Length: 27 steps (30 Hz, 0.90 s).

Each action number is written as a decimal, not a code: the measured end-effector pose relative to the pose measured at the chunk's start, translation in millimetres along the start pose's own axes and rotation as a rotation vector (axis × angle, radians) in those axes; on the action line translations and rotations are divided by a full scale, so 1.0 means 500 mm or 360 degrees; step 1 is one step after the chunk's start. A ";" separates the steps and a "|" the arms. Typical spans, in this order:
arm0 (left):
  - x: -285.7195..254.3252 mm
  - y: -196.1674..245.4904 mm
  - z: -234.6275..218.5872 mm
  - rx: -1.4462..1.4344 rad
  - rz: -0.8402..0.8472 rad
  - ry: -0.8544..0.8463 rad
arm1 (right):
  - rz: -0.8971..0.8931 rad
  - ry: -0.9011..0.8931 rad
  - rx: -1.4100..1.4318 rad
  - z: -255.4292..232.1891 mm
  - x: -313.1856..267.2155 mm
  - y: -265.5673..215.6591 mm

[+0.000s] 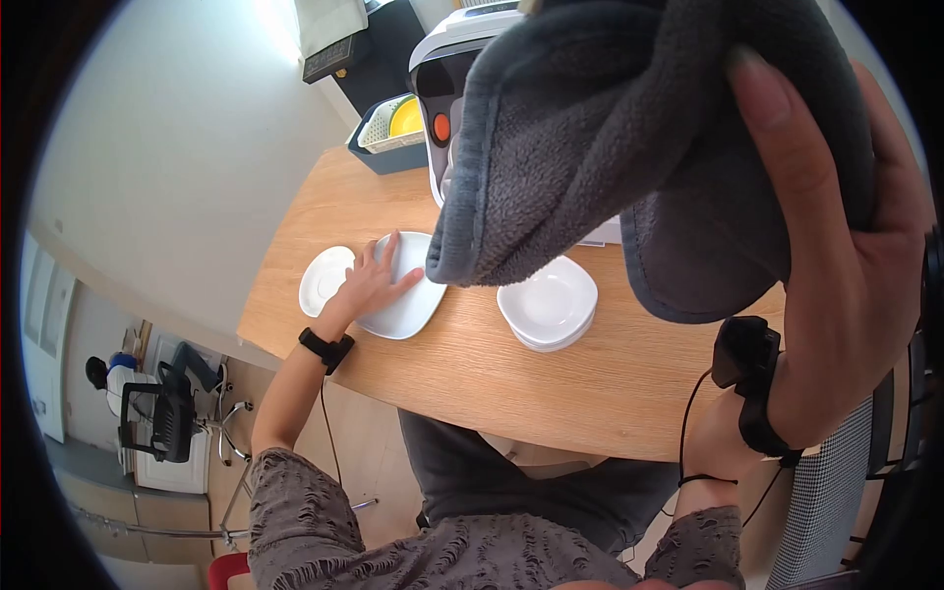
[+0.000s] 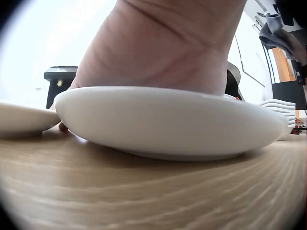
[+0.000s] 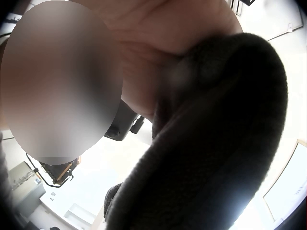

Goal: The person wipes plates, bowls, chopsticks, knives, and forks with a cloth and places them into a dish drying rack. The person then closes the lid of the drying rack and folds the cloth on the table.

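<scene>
My left hand [image 1: 364,292] rests on a large white plate [image 1: 418,307] with its fingers spread across the surface. In the left wrist view the heel of that hand [image 2: 158,52] lies over the rim of the plate [image 2: 168,122], which sits on the wooden table. Raised high at the right, my right hand [image 1: 865,280] holds a thick grey cloth [image 1: 580,157], thumb on the near side and fingers behind. The cloth [image 3: 206,153] hangs in folds and looks dark in the right wrist view. It covers part of the table in the head view.
A smaller white plate [image 1: 322,280] lies left of the large one. Several white dishes [image 1: 553,305] are stacked to the right. Behind stand a white appliance [image 1: 426,54] with an orange button and a blue-grey bin [image 1: 393,159]. A person sits by an office chair [image 1: 169,418] farther left.
</scene>
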<state>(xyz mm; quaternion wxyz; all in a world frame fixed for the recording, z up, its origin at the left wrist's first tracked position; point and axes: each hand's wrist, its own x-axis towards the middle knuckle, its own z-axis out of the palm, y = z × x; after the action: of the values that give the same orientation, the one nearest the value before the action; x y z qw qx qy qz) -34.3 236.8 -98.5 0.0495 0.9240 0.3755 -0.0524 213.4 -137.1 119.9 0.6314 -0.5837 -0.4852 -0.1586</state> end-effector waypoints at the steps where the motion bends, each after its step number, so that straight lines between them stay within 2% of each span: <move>1: 0.008 -0.002 0.011 -0.0001 0.0007 -0.0003 | 0.0000 -0.0006 -0.0004 -0.001 0.001 0.002; 6: 0.036 -0.003 0.067 0.0180 0.0271 0.0219 | -0.0004 -0.0046 -0.0013 0.016 0.002 -0.009; 12: 0.015 0.060 0.057 0.0064 0.0314 0.0158 | -0.0021 -0.0118 0.0021 0.010 0.004 -0.003; 17: 0.030 0.051 0.095 -0.0026 0.0455 0.0211 | -0.0033 -0.0169 0.0025 0.015 0.006 -0.003; 19: 0.023 0.071 0.081 -0.0051 0.0479 0.0223 | -0.0041 -0.0192 0.0031 0.019 0.007 -0.006; 21: 0.017 0.086 0.060 0.0089 0.0368 -0.0157 | -0.0050 -0.0210 0.0040 0.014 0.007 -0.001; 27: 0.007 0.103 0.060 -0.0218 0.0547 0.0016 | -0.0060 -0.0253 0.0042 0.022 0.007 -0.006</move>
<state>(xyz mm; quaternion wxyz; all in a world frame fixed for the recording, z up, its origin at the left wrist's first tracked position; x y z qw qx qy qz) 2.5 198.5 -125.7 0.1187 0.9693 0.2151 -0.0129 207.9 -126.9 122.9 0.5955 -0.5768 -0.5467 -0.1172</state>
